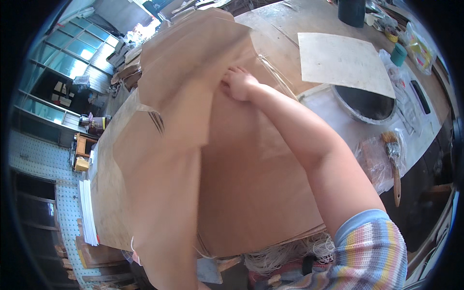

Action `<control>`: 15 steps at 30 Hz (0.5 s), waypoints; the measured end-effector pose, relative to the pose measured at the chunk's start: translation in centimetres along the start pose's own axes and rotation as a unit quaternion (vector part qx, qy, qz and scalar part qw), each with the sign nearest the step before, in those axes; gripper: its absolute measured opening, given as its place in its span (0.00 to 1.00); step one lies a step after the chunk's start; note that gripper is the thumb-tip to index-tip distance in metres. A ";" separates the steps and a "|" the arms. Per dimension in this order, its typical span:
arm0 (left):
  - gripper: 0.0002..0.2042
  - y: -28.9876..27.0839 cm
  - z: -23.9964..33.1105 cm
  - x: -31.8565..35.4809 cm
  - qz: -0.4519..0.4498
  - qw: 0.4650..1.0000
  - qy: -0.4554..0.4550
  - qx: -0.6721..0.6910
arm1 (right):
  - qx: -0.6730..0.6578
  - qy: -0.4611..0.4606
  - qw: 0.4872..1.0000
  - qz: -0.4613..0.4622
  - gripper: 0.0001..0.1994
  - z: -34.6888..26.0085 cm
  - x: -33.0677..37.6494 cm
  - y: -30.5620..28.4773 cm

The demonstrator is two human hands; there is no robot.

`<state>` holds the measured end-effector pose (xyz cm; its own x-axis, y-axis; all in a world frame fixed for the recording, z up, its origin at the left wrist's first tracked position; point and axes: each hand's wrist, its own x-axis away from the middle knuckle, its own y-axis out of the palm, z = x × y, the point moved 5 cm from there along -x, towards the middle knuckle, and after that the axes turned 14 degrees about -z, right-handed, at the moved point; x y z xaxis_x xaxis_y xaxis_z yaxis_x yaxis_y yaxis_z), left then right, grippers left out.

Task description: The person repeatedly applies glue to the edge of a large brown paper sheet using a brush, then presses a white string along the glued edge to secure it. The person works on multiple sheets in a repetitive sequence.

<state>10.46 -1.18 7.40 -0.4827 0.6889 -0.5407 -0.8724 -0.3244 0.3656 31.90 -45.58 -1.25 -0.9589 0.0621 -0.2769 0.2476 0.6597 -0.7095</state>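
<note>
A large brown paper sheet (164, 159), bent and lifted along its right side, spreads across the left and middle of the view. My right hand (239, 83) reaches up to its upper part with the fingers curled at the sheet's edge. Beneath lies more flat brown paper (256, 193), layered in a stack. Of my left hand, at most a skin-coloured sliver (201, 286) shows at the lower edge, beside the sheet's near end; its fingers are hidden. Pale strands (278, 77) run along the stack's right side, close to my right hand.
On the right, a pale board (343, 63) partly covers a round basin (365, 104) with dark contents. A wooden-handled brush (394, 162) rests on clear plastic. A phone-like dark object (420, 96) and a green-capped container (398, 54) are nearby. White string (280, 258) hangs at the near edge.
</note>
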 end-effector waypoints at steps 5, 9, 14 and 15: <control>0.06 -0.2 0.9 0.9 0.007 1.000 -0.005 -0.004 | -0.626 -0.060 0.771 0.102 0.12 -3.9 -1.7 -6.5; 0.06 -0.4 0.4 0.8 -0.008 1.000 0.001 0.014 | -0.777 -0.111 0.618 -0.032 0.24 -10.9 -0.5 -10.6; 0.06 -0.3 0.2 0.7 -0.020 0.999 -0.005 0.024 | -0.490 -0.130 0.862 -0.012 0.27 -9.4 -2.7 -4.3; 0.06 -0.3 0.2 1.0 -0.021 0.999 -0.006 0.024 | -0.360 -0.113 0.926 -0.002 0.27 -9.2 -2.4 -3.2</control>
<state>10.30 -0.26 6.93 -0.4448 0.7094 -0.5468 -0.8870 -0.2643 0.3786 32.13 -40.97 7.69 -0.8863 -0.0458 -0.4608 0.0097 0.9930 -0.1173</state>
